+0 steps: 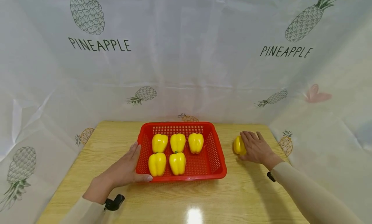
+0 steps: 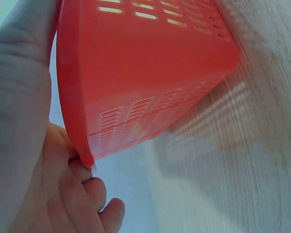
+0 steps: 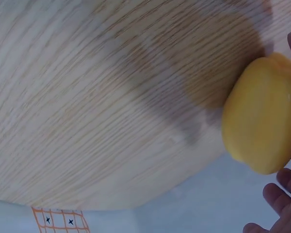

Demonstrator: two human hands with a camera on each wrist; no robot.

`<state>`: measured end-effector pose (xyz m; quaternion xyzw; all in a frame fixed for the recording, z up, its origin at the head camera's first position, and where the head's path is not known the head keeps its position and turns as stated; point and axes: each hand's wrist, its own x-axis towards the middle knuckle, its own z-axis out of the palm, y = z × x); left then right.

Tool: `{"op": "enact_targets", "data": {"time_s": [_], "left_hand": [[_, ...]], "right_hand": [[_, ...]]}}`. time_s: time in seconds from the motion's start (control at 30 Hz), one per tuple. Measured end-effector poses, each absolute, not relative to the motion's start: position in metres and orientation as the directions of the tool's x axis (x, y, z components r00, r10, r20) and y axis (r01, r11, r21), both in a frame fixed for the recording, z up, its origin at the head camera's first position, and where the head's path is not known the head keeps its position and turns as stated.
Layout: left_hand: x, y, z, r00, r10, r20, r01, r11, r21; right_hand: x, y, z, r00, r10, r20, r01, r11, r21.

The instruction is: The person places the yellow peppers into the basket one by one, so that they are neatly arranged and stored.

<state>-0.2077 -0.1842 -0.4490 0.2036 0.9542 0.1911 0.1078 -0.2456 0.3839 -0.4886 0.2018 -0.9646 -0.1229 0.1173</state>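
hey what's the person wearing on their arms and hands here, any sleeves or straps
Both hands are bare: no gloves, no rings to be seen. The right arm wears a long, close-fitting beige sleeve to the wrist, with a small black piece at the cuff. A pale sleeve edge shows on the left arm, beside a black clip-like device.

- Pale wooden tabletop (image 1: 232, 191): light grain running lengthwise under a glossy varnish that throws back a white glare near the front edge.
- Rectangular red plastic basket (image 1: 219, 157): smooth, slightly shiny moulded walls pierced with rows of fine slots; the left wrist view shows its solid, smooth rim (image 2: 70, 97).
- Five yellow bell peppers (image 1: 177, 163) in the basket: smooth, waxy skins with soft highlights.
- Loose yellow bell pepper (image 1: 239, 145) on the table: the same smooth skin, more satin than shiny in the right wrist view.
- White pineapple-printed backdrop sheet (image 1: 186, 56): thin, creased, faintly sheeny, like plastic film or light cloth.
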Motion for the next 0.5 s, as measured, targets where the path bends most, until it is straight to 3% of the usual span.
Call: {"op": "enact_targets", "data": {"time_s": [0.5], "left_hand": [[-0.2095,-0.1843,-0.4491,-0.893,0.428,-0.139,0.345,0.849,0.399]], "right_hand": [[-0.2543,0.3734,-0.4929,-0.931,-0.353,0.096,-0.315,0.907,0.279]]}}
